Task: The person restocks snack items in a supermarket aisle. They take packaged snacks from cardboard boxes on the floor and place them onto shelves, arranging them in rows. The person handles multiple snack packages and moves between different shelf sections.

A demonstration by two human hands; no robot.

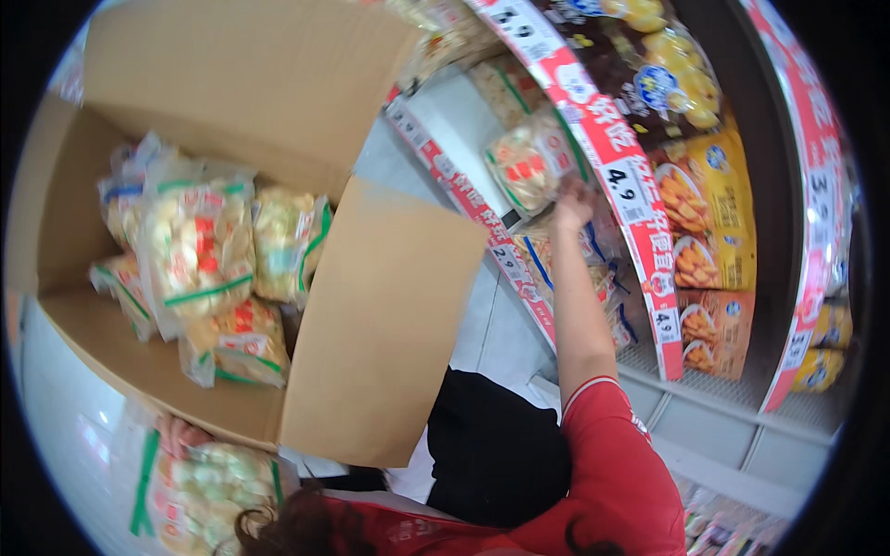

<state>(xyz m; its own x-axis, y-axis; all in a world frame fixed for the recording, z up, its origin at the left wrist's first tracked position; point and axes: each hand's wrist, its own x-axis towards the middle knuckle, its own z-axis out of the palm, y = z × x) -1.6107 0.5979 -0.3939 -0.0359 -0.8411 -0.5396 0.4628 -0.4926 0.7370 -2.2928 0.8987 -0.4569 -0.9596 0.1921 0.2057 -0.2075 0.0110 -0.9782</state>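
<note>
My left hand, at the lower left beside the box, is closed on a clear snack bag with green stripes and pale round pieces inside. On the right, my right arm stretches into a low shelf. There my right hand has its fingers curled at the corner of another clear snack bag with a red label and green edges; its fingertips are partly hidden. An open cardboard box holds several similar snack bags, some with green stripes, one with blue.
Pink and white price strips run along the shelf edges, the upper one just over my right forearm. Brown and yellow snack packets fill the shelf above. More blue-striped bags lie beside my forearm. Pale tiled floor shows between box and shelf.
</note>
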